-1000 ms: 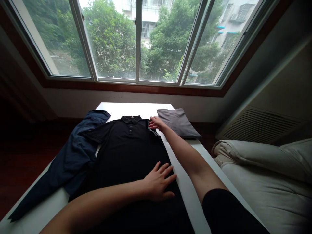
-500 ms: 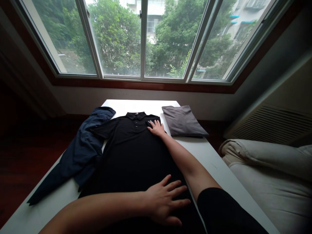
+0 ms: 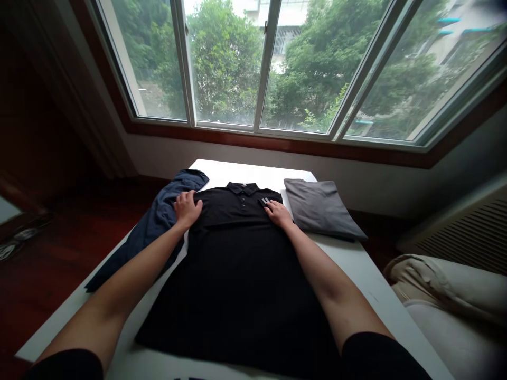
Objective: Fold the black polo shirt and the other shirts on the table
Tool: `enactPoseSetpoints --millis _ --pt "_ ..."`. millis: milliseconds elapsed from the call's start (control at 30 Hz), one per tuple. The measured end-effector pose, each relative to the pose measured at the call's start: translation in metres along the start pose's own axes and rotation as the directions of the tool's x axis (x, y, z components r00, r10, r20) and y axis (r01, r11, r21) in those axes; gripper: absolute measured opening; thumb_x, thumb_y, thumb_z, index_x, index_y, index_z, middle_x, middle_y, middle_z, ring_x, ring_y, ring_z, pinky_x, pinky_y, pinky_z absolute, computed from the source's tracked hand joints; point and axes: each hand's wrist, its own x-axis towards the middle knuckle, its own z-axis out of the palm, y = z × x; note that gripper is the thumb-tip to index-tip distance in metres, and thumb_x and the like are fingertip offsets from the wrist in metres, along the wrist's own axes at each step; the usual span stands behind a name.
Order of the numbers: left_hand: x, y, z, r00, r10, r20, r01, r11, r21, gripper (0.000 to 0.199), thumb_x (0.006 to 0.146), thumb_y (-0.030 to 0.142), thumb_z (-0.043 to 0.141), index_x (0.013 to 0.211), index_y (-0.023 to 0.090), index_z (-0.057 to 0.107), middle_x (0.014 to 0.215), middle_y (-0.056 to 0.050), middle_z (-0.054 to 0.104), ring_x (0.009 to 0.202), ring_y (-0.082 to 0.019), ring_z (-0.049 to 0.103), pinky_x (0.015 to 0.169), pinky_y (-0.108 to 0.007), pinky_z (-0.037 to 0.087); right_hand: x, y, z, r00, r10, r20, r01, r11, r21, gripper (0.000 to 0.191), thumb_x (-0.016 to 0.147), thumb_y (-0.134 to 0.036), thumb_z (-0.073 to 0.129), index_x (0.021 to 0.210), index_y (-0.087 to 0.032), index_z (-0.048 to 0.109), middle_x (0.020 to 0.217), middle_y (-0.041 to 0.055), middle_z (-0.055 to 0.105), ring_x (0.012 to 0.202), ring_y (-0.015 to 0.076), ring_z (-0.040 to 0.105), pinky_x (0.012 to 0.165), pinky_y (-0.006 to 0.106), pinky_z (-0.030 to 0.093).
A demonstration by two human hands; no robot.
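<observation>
A black polo shirt [image 3: 241, 274] lies front up on the white table [image 3: 380, 295], its collar towards the window. My left hand [image 3: 188, 210] is closed on the shirt's left-side shoulder and sleeve area, beside a navy garment [image 3: 152, 219]; the sleeve is mostly hidden under it. At the opposite shoulder, my right hand [image 3: 278, 213] rests on the cloth with its fingers stretched out, touching a sleeve cuff with light stripes that lies over the chest. Nothing is lifted by either hand.
A folded grey garment [image 3: 320, 207] lies on the table's right side. Beyond the right edge is a pale cushioned seat [image 3: 443, 306]. The window [image 3: 257, 79] and its wall stand behind the table. Cables [image 3: 19, 237] lie on the floor at left.
My left hand has moved from the lower part of the shirt up to its left shoulder. The black sleeve there no longer spreads over the navy garment. The view has shifted left.
</observation>
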Motion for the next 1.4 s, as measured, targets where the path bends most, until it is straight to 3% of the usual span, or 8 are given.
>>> enactPoseSetpoints --millis 100,233,400,633,733,967,1233,1400 --pt "0.029 -0.054 0.007 0.969 -0.244 0.044 0.237 0.963 0.126 0.058 0.094 0.056 0.054 0.135 0.015 0.057 0.142 -0.023 0.057 0.134 -0.042 0.049 0.108 -0.055 0.040 -0.001 -0.002 -0.005 1.000 0.002 0.002 -0.002 1.000 -0.007 0.050 0.107 -0.041 0.045 0.151 -0.020 0.054 0.160 0.0128 0.047 0.149 0.0244 0.040 0.121 0.039 0.029" --pt "0.043 -0.080 0.022 0.901 -0.341 0.268 0.304 0.937 0.171 0.048 0.090 0.057 0.058 0.121 0.020 0.060 0.131 -0.017 0.067 0.123 -0.038 0.062 0.103 -0.051 0.045 -0.008 -0.026 -0.008 0.995 -0.068 -0.067 0.070 0.997 0.030 0.043 0.105 -0.036 0.048 0.144 -0.020 0.060 0.153 0.0130 0.054 0.143 0.0252 0.047 0.122 0.042 0.029" --pt "0.062 -0.075 0.031 0.904 -0.350 0.246 0.305 0.930 0.204 0.055 0.091 0.046 0.058 0.136 0.014 0.052 0.140 -0.025 0.062 0.126 -0.040 0.061 0.100 -0.051 0.046 -0.033 -0.087 -0.004 0.934 -0.338 -0.118 0.355 0.917 0.183 0.044 0.104 -0.040 0.052 0.144 -0.025 0.061 0.152 0.0100 0.055 0.142 0.0248 0.049 0.120 0.038 0.035" --pt "0.088 -0.066 0.041 0.919 -0.325 0.222 0.285 0.939 0.193 0.041 0.092 0.030 0.056 0.130 0.013 0.058 0.138 -0.025 0.062 0.130 -0.040 0.058 0.104 -0.053 0.045 -0.086 -0.151 0.005 0.834 -0.542 0.106 0.514 0.832 0.210 0.060 0.104 -0.055 0.052 0.159 -0.033 0.044 0.168 0.0070 0.034 0.156 0.0289 0.028 0.128 0.051 0.019" --pt "0.101 -0.064 0.044 0.927 -0.342 0.156 0.316 0.934 0.170 0.044 0.097 0.030 0.049 0.137 0.013 0.052 0.146 -0.026 0.056 0.134 -0.041 0.055 0.106 -0.054 0.044 -0.102 -0.158 0.005 0.817 -0.562 0.131 0.537 0.824 0.182 0.064 0.105 -0.059 0.046 0.161 -0.029 0.042 0.172 0.0101 0.024 0.160 0.0303 0.018 0.129 0.055 0.013" --pt "0.134 -0.063 0.049 0.898 -0.414 0.151 0.403 0.910 0.099 0.043 0.099 0.026 0.049 0.139 0.014 0.047 0.130 -0.024 0.067 0.120 -0.039 0.066 0.094 -0.047 0.051 -0.112 -0.162 -0.001 0.783 -0.600 0.166 0.571 0.799 0.191 0.071 0.104 -0.068 0.042 0.163 -0.030 0.037 0.173 0.0091 0.018 0.160 0.0324 0.012 0.128 0.059 0.008" --pt "0.135 -0.063 0.050 0.912 -0.375 0.165 0.373 0.927 0.046 0.046 0.088 0.024 0.068 0.131 0.016 0.055 0.129 -0.021 0.069 0.119 -0.037 0.067 0.096 -0.043 0.050 -0.126 -0.165 -0.001 0.777 -0.612 0.146 0.581 0.787 0.209 0.074 0.103 -0.071 0.039 0.163 -0.028 0.036 0.172 0.0112 0.021 0.160 0.0339 0.013 0.126 0.064 0.006" --pt "0.130 -0.038 0.052 0.953 -0.289 0.091 0.289 0.957 0.006 0.043 0.095 0.023 0.059 0.137 0.021 0.053 0.134 -0.017 0.066 0.122 -0.033 0.064 0.098 -0.040 0.048 -0.124 -0.165 -0.001 0.782 -0.608 0.141 0.573 0.789 0.221 0.071 0.103 -0.068 0.044 0.162 -0.029 0.038 0.172 0.0105 0.023 0.160 0.0320 0.016 0.127 0.061 0.007"
